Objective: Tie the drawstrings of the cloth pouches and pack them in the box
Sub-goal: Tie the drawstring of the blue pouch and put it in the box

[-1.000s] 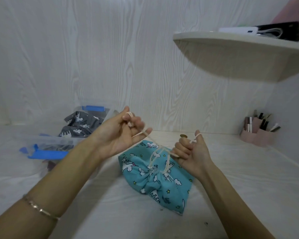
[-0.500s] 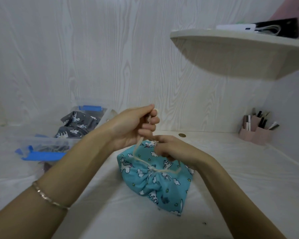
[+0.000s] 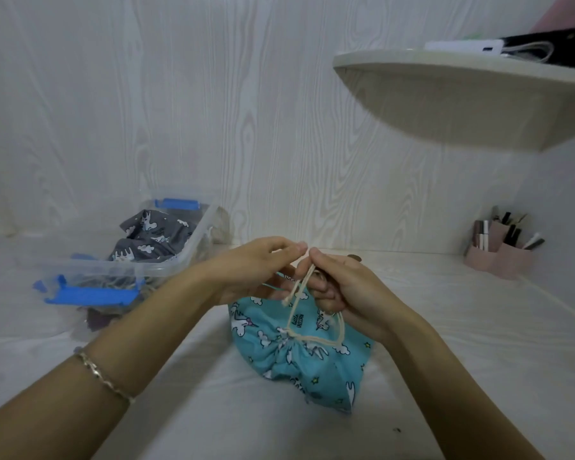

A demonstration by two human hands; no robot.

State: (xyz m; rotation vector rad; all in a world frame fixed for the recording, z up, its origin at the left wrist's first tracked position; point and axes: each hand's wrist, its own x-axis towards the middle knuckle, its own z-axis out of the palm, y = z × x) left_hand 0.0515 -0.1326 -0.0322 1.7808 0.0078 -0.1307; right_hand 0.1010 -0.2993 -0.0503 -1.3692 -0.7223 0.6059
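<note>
Above the gathered teal pouch lying on the table, the left hand and right hand meet fingertip to fingertip, both pinching the cream drawstring, with the clear box just left.

pouch: teal, unicorn print, mouth gathered shut, lying right of box | drawstring: cream cord, looped at mouth, strands lifted upward | box: clear plastic, blue latches, open | grey pouch: inside box
</note>
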